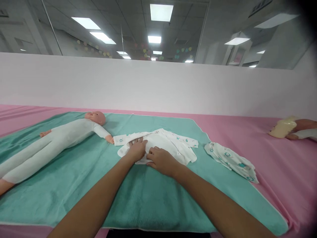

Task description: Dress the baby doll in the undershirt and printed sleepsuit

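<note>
A small white baby shirt (173, 145) with a printed pattern lies spread on the green towel (158, 198), sleeves out to both sides. My left hand (137, 149) rests flat on its left half, fingers apart and pointing away from me. Just to the right, my right hand (162, 160) lies on the lower middle of the shirt with its fingers bent; whether they pinch any cloth is hard to see. To the left a baby doll (71, 132) in a white bodysuit lies on its back, one hand touching the shirt's left cuff.
Folded printed baby pants (232, 160) lie at the towel's right edge. Farther right, on the pink sheet (279, 165), is another doll's arm (305, 125) beside a yellowish piece (282, 127). A white wall (158, 86) with glass above stands behind.
</note>
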`<state>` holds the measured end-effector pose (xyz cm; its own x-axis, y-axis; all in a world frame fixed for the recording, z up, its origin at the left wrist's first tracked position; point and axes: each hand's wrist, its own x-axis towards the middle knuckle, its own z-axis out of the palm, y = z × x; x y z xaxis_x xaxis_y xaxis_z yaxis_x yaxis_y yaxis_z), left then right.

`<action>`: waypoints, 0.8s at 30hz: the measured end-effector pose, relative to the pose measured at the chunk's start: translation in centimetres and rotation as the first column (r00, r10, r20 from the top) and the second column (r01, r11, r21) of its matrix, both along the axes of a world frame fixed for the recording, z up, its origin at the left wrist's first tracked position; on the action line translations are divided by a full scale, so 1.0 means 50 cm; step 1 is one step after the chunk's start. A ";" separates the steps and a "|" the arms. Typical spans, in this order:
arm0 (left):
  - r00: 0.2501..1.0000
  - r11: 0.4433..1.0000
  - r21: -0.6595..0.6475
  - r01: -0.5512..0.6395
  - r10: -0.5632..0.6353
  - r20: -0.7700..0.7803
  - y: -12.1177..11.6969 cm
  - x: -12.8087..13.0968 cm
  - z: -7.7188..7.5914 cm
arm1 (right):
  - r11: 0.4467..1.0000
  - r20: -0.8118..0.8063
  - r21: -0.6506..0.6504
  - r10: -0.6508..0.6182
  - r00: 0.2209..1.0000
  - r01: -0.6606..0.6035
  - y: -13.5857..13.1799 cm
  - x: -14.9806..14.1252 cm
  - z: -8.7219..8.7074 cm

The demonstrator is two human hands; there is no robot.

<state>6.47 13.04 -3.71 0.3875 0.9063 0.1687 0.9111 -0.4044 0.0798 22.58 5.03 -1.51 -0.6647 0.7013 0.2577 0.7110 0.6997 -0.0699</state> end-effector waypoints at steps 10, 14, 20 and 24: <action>0.984 0.997 0.065 0.031 -0.042 0.176 0.013 0.001 -0.001 | 0.994 -0.178 -0.112 -0.010 0.984 -0.010 -0.003 -0.007 -0.005; 0.989 0.993 0.111 0.027 -0.043 0.140 0.012 0.003 -0.003 | 0.959 -0.315 -0.282 -0.059 0.947 -0.034 0.017 0.000 -0.007; 1.000 0.982 0.184 -0.031 0.029 0.009 0.042 0.045 0.012 | 0.887 -0.216 -0.199 -0.455 0.864 0.417 0.100 0.058 -0.047; 0.996 0.981 0.174 -0.082 0.077 0.034 0.093 0.071 0.007 | 0.810 -0.126 -0.161 -0.584 0.802 0.564 0.144 0.105 -0.072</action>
<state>9.99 17.70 -3.38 0.3087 0.8896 0.3365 0.9394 -0.3407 0.0391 27.82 12.22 -5.13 -0.0872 0.9710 0.2228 0.9514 0.1475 -0.2704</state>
